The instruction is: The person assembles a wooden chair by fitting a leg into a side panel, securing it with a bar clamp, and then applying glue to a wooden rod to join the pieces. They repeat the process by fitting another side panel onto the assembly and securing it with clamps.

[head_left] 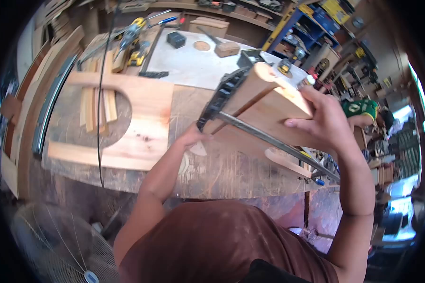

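Note:
A light wooden piece (pixel 269 111) with a rounded end is tilted up over the workbench. Across it runs a bar clamp: its black head (pixel 226 92) lies along the wood's left side, and its metal bar (pixel 278 144) slants down to the right. My left hand (pixel 196 137) is closed around the lower end of the black clamp head. At the wood's right edge, my right hand (pixel 328 118) grips it with the thumb on the near face and the fingers over the top. A curved wooden part (pixel 288 162) shows below the bar.
A wooden panel (pixel 148 127) with a round cutout lies left on the workbench (pixel 222 179). Power tools (pixel 134 37) and a dark block (pixel 176 39) sit farther back. A cable (pixel 100 118) hangs at left above a fan (pixel 56 240). A person in green (pixel 361 108) is at right.

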The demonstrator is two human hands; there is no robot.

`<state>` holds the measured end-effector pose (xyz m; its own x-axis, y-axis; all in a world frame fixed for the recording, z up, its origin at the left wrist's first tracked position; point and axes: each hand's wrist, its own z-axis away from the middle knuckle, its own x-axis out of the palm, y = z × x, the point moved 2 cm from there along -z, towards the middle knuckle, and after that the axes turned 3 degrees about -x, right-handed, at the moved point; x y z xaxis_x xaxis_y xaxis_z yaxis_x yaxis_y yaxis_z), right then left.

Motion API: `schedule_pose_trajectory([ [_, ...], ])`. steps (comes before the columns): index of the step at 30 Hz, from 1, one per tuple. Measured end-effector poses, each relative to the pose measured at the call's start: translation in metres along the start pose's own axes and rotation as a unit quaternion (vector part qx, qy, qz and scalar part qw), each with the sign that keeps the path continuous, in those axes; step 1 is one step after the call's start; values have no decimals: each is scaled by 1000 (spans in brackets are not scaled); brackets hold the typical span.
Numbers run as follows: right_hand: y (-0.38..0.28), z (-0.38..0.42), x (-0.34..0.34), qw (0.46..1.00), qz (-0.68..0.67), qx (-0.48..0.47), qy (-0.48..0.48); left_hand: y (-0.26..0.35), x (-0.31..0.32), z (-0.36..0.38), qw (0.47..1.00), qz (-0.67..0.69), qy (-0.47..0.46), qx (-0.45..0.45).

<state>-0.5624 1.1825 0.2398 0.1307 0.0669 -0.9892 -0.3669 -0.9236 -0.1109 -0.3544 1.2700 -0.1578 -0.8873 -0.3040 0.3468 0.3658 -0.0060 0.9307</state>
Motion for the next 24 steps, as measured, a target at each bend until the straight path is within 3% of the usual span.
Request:
schedule_pose_trajectory([
  [4,8,-12,14,1000,-7,5,23,-12,-20,-17,997,39,5,-62],
  [7,13,-19,19,999,-10,33,-6,-2,-22,-21,999,12,15,-37],
  [9,18,-25,28,1000,-11,-7,15,26,-12,-17,993,-83,19,-79],
  [11,24,-33,41,1000,0,-18,10,28,-21,-13,966,-238,100,0],
  [13,25,-36,54,1000,-17,-25,2,-5,-64,-26,971,-227,73,3],
  [14,27,-36,55,999,-22,-36,7,35,-33,-1,989,-82,117,33],
  [15,30,-34,55,999,-23,-46,9,30,-62,-5,984,-115,130,36],
  [16,35,-35,60,998,-35,-48,34,54,-56,10,983,-97,137,74],
  [17,41,-35,64,996,-45,-54,58,61,-66,5,960,-125,133,212],
  [18,42,-34,64,997,-39,-41,56,83,-61,14,933,-193,140,269],
  [21,44,-25,62,998,-14,-19,60,184,9,40,817,-311,135,466],
  [24,56,2,60,998,0,-30,59,247,82,48,720,-441,100,526],
])
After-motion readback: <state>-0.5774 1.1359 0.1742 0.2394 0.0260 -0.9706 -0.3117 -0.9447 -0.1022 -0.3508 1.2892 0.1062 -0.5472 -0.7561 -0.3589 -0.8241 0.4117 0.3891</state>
